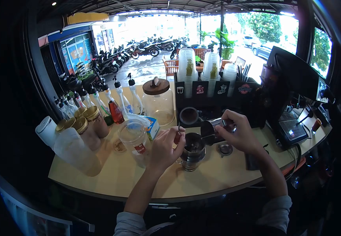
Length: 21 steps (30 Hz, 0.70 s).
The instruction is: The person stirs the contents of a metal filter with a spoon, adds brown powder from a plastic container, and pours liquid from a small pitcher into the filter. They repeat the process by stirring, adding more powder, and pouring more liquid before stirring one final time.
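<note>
In the middle of the counter, a dark metal coffee dripper (194, 144) sits over a glass mug (190, 165). My right hand (237, 131) grips a small metal cup (207, 132), tilted with its mouth at the dripper's right rim. At the dripper's left rim, the fingers of my left hand (166, 146) pinch a thin upright utensil with a reddish-brown part (177, 136); I cannot tell its exact kind. Dark matter lies inside the dripper. To its right rests a small round metal lid (225, 148).
A clear plastic cup (132, 135) and a tissue pack (151, 128) stand left of my hands. Behind are a lidded glass jar (158, 102), a black cup organizer (217, 92) and pump syrup bottles (115, 108). An espresso machine (292, 122) stands at right.
</note>
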Each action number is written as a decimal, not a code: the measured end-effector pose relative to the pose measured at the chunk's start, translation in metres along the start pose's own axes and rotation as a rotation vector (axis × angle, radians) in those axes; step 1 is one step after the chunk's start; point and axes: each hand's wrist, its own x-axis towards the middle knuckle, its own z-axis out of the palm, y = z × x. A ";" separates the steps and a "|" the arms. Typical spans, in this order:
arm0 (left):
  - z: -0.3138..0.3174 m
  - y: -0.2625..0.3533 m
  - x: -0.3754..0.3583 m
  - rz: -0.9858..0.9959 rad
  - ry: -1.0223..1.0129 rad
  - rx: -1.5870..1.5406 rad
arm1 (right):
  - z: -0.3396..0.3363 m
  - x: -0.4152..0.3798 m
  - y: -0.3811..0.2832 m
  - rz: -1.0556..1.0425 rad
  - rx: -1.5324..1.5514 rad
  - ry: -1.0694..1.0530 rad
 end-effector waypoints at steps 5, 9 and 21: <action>0.000 0.001 -0.002 -0.010 -0.016 0.010 | 0.007 0.006 0.016 0.034 0.078 0.051; 0.003 -0.003 -0.004 0.012 -0.001 -0.002 | 0.011 0.010 0.058 0.113 0.275 0.165; -0.003 -0.008 -0.017 0.034 0.080 -0.031 | 0.074 -0.008 0.180 0.504 0.865 0.442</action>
